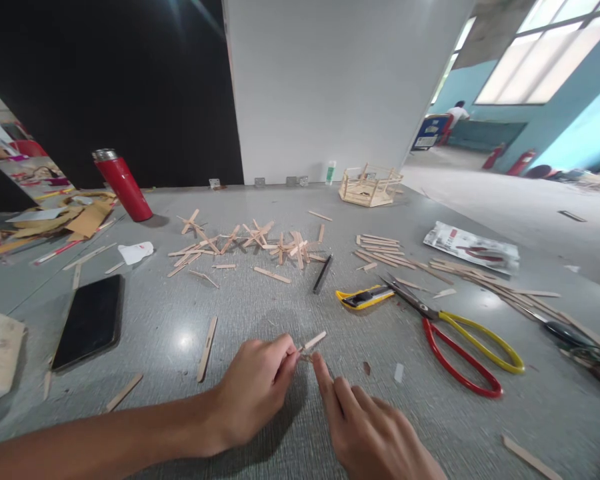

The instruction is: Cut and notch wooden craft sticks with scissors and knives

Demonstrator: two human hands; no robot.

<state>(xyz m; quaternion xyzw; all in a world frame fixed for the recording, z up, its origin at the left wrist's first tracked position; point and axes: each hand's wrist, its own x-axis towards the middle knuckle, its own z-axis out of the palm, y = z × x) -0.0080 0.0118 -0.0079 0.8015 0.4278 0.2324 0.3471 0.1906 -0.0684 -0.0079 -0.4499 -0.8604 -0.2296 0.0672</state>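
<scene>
Low in the middle of the head view, my left hand is closed in a pinch on a short wooden stick, whose pale end pokes out past the fingertips. My right hand comes in from the lower right. Its index finger stretches out and touches the near side of the stick piece, while the other fingers curl. Whether the right thumb grips anything is hidden. Beyond the hands lie a black pen and a yellow utility knife. Scissors with red and yellow handles lie at the right.
Crossed stick pieces spread across the mid table. A stick-built basket frame stands at the back. Loose sticks and a printed packet lie right; a phone and red flask are left. A person is far behind.
</scene>
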